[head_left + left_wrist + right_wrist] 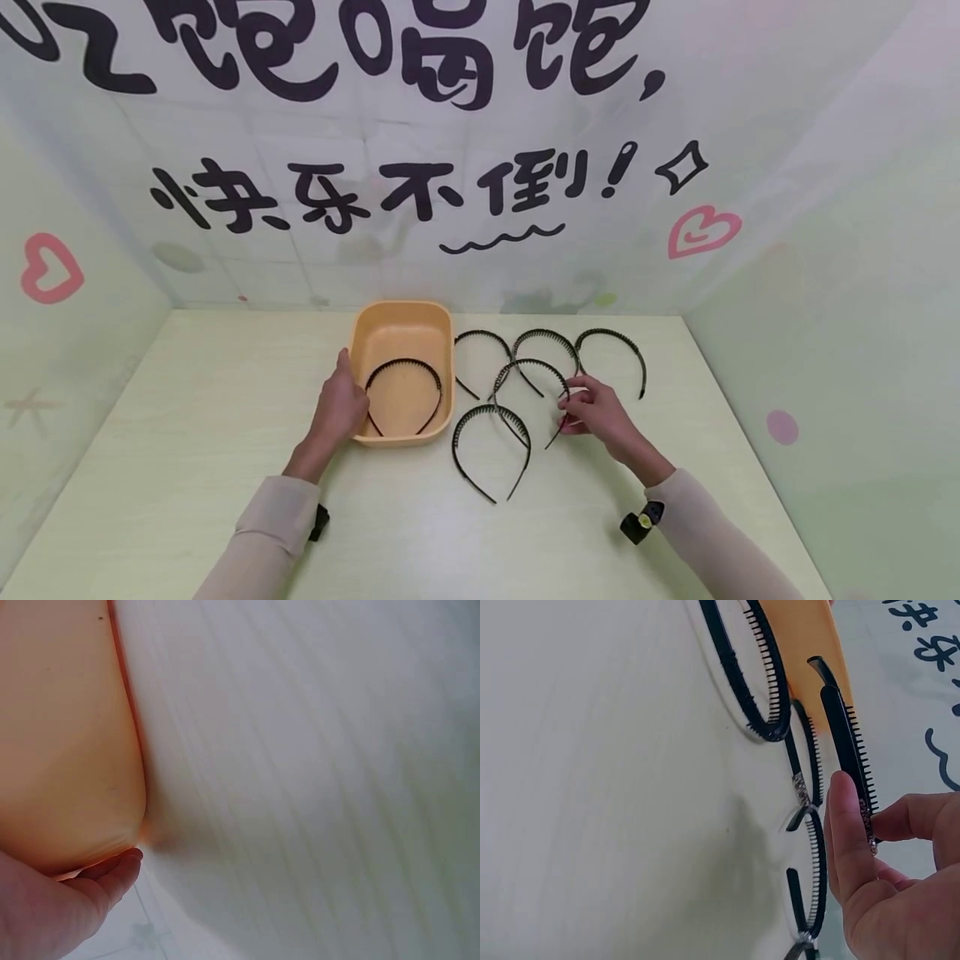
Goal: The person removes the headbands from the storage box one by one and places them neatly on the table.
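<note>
From the head view, the left hand [341, 408] rests with straight fingers against the left wall of the orange tub [402, 315], which sits toward the far edge of the table [187, 467] and holds one black headband [405, 392]. The right hand [596, 410] pinches one leg of a headband [534, 369] lying just right of the tub. Lifting it cleanly probably calls for raising it straight up first, since its arc crosses a neighbour's. The count: one tub, six headbands, five of them on the table.

The left wrist view shows only the tub wall [67, 750] with the hand's fingers [112, 877] flat against its lower rim.

In the right wrist view, thumb and forefinger [847, 825] clamp the toothed band [849, 735], its end raised off the table; three others lie beyond.
</note>
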`<state>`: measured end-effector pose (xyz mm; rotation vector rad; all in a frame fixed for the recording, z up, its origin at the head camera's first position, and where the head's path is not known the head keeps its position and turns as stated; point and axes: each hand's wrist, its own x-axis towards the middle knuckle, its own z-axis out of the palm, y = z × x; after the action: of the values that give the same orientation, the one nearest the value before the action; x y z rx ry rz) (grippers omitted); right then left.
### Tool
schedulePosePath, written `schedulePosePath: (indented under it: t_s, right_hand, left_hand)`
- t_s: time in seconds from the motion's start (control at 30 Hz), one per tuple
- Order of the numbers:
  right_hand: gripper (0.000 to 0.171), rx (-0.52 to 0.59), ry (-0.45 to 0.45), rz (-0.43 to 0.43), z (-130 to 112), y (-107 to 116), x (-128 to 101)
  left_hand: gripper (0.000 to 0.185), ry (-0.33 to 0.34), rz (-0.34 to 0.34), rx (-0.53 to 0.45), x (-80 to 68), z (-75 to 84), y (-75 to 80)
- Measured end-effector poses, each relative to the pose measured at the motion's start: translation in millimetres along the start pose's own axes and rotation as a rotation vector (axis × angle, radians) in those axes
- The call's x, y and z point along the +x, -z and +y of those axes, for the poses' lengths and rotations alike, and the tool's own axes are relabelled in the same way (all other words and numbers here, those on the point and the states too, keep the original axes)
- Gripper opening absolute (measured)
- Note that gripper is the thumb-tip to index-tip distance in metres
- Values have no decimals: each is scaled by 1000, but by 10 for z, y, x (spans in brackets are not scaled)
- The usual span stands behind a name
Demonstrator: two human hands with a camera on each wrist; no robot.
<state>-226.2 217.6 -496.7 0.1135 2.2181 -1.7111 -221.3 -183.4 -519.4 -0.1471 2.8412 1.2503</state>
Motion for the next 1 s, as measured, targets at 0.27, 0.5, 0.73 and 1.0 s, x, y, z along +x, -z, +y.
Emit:
schedulePosePath:
  t_s: [0.27,0.5,0.73,1.0]
  right_hand:
    - [46,-35,8,15,139,209,-79]
    - [46,-81,-26,23,231,351,-193]
    - [45,-92,-39,32,345,430,-283]
    - [43,-86,-44,13,459,412,-371]
  left_hand:
    - [69,-1,7,2,16,11,2]
    - [69,-6,-3,2,10,12,-7]
    - [69,-7,-4,0,14,13,6]
    - [69,-4,-5,-1,-5,-3,-3]
